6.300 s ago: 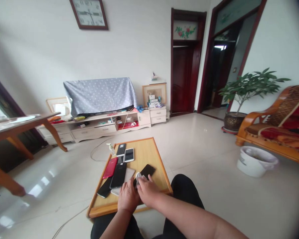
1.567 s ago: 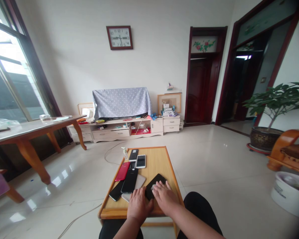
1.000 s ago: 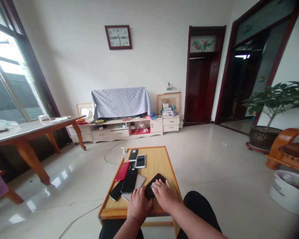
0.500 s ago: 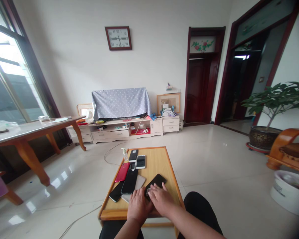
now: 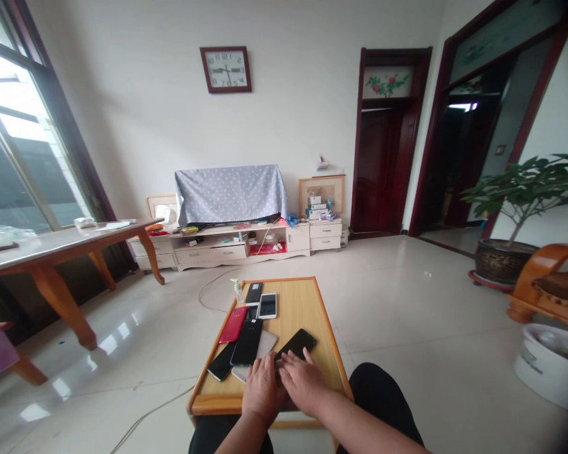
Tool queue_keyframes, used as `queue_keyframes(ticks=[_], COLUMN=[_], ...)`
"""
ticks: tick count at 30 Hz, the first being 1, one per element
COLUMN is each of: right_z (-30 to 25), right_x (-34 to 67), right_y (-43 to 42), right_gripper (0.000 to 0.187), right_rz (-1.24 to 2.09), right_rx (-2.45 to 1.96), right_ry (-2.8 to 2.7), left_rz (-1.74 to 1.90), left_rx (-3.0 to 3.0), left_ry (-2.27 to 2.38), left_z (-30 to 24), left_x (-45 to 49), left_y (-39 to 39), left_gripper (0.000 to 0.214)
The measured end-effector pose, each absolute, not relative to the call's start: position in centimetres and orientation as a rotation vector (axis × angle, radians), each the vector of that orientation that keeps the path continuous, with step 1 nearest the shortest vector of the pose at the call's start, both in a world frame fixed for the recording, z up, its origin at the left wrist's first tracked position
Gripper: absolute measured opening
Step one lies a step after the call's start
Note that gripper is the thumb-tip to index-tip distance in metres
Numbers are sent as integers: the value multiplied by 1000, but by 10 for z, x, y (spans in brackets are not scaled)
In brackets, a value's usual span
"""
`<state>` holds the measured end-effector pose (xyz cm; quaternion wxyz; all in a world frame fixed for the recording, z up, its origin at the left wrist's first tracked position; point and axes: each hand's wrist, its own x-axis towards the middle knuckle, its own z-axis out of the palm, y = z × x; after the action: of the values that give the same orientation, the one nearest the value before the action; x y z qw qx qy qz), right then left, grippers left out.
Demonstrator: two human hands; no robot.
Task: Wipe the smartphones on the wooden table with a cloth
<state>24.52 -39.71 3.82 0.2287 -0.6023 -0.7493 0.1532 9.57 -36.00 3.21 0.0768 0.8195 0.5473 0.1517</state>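
A black smartphone (image 5: 299, 343) lies slanted at the right side of the small wooden table, its near end covered by both hands. My left hand (image 5: 261, 386) is closed at that near end, fingers bent and pressed together at the phone's left edge. Across the phone's lower part rests my right hand (image 5: 303, 381). Its little finger sticks out, while the other fingertips press together on something small that I cannot make out. Just left of the hands are another black phone (image 5: 247, 343), a pale phone (image 5: 267, 343) partly under it, and a dark phone (image 5: 222, 361).
Farther up the wooden table (image 5: 303, 302) lie a red phone (image 5: 233, 325), a white phone (image 5: 267, 306) and a black phone (image 5: 254, 293). A pump bottle (image 5: 237, 290) stands at the far left corner. A cable (image 5: 156, 413) runs along the floor.
My right hand has slid slightly down and left along the phone. A pale bit seen under its fingertips is now hidden. My left hand stays almost where it was.
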Motion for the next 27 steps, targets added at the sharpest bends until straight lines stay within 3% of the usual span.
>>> queue_keyframes(ticks=[6,13,27], right_z=[44,35,26], right_x=[283,290,312], right_y=[-365,-345,-294], right_gripper=[50,50,50], right_rz=[348,386,326], right_rx=[-1927,-1917,-1966], right_ry=[-1855,-1870,-1884], left_rz=[519,358,226], left_rx=[2452,2469,2505], left_ry=[1655,1672,1625], left_z=[35,48,68], left_x=[99,106,142], left_y=[-363,-358,-318], left_gripper=[60,60,46])
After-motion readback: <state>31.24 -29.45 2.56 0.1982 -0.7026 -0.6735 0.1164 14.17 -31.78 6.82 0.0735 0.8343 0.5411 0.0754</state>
